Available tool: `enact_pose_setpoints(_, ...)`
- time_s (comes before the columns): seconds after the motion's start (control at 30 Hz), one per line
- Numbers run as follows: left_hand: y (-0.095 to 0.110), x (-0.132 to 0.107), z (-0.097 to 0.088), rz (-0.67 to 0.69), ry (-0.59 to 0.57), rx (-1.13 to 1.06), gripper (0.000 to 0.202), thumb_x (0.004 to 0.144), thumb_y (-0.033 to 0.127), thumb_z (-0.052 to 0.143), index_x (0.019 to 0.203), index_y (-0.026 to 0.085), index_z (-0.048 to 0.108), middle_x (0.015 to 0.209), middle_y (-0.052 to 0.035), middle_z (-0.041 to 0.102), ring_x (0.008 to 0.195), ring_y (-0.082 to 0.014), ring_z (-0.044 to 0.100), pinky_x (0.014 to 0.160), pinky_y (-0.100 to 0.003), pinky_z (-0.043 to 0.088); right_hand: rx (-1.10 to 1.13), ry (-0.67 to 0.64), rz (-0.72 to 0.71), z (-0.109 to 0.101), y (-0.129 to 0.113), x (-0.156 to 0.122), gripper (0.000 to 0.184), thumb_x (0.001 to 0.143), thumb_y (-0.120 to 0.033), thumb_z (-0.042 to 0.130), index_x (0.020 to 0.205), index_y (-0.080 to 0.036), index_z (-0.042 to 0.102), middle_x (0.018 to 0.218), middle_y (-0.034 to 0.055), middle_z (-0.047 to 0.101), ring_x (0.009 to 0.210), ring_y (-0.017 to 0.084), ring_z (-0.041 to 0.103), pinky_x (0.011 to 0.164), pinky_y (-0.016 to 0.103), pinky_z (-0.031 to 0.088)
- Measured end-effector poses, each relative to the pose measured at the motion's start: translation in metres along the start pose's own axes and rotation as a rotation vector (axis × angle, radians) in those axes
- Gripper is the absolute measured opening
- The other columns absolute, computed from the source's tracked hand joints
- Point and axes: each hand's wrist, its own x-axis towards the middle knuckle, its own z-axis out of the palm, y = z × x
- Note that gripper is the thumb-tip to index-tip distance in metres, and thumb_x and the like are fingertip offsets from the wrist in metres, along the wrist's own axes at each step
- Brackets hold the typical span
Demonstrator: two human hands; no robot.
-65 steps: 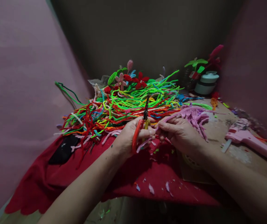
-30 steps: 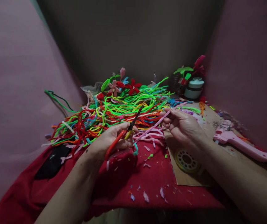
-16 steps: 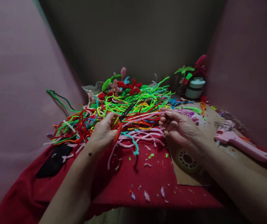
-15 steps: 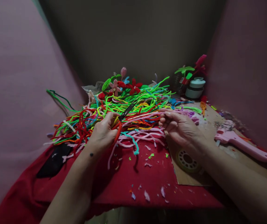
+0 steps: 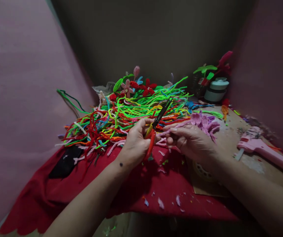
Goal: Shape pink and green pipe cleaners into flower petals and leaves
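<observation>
My left hand (image 5: 136,143) is closed round red-handled pliers (image 5: 153,133), whose dark jaws point up and right over the pile. My right hand (image 5: 189,140) pinches a pale pink pipe cleaner (image 5: 167,131) just right of the pliers; the two hands almost touch. Behind them lies a big heap of coloured pipe cleaners (image 5: 131,113), mostly green, red and orange. A cluster of purple-pink petals (image 5: 204,121) lies just beyond my right hand. All of this rests on a red cloth (image 5: 156,184).
Finished pipe-cleaner flowers (image 5: 137,85) stand at the back of the heap. A white jar (image 5: 216,89) with more flowers sits at back right. A pink glue gun (image 5: 262,148) lies right. A tape roll (image 5: 202,168) sits on brown cardboard under my right wrist. A black object (image 5: 64,163) lies left.
My hands have come together near the middle: the left with the pliers moved right, the right drew the pink pipe cleaner down toward it. The view shifted slightly.
</observation>
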Motion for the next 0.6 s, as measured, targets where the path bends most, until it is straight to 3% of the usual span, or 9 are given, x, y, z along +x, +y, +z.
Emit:
enact_pose_setpoints(0.13,-0.004,-0.002,-0.001,0.067,0.057,0.169,0.041,0.065,0.014,0.063,0.101,0.018,0.046,0.065,0.0065,0.046,0.050,-0.0041,0.040,0.049,-0.016,0.033,-0.011,0.045,0.040,0.000,0.001,0.000,0.006,0.068,-0.016,0.064,0.072,-0.012,0.065,0.067,0.0045,0.065,0.055,0.012,0.059,0.055,0.026,0.050)
enact_pose_setpoints(0.3,-0.011,-0.003,-0.006,0.241,0.100,0.541,0.037,0.072,0.013,0.052,0.108,0.020,0.045,0.078,0.0016,0.055,0.066,-0.0097,0.052,0.061,-0.020,0.041,0.002,0.037,0.103,-0.003,0.001,0.001,0.007,0.068,-0.017,0.068,0.069,-0.010,0.064,0.068,0.0060,0.065,0.056,0.011,0.059,0.057,0.025,0.050)
enact_pose_setpoints(0.47,-0.008,-0.007,-0.015,0.409,0.247,0.978,0.049,0.071,0.007,0.044,0.118,0.017,0.041,0.098,-0.0064,0.057,0.088,-0.0169,0.054,0.080,-0.029,0.043,-0.078,0.078,-0.081,-0.004,-0.004,0.003,0.009,0.066,-0.019,0.071,0.067,-0.011,0.065,0.064,0.0044,0.065,0.056,0.012,0.060,0.055,0.024,0.050)
enact_pose_setpoints(0.6,-0.006,-0.012,-0.023,0.483,0.162,1.186,0.052,0.071,0.007,0.041,0.122,0.012,0.035,0.099,-0.0102,0.054,0.090,-0.0196,0.052,0.082,-0.034,0.043,-0.100,0.110,-0.140,-0.003,-0.008,0.004,0.010,0.067,-0.022,0.070,0.068,-0.013,0.066,0.065,0.0051,0.066,0.056,0.013,0.061,0.056,0.025,0.051)
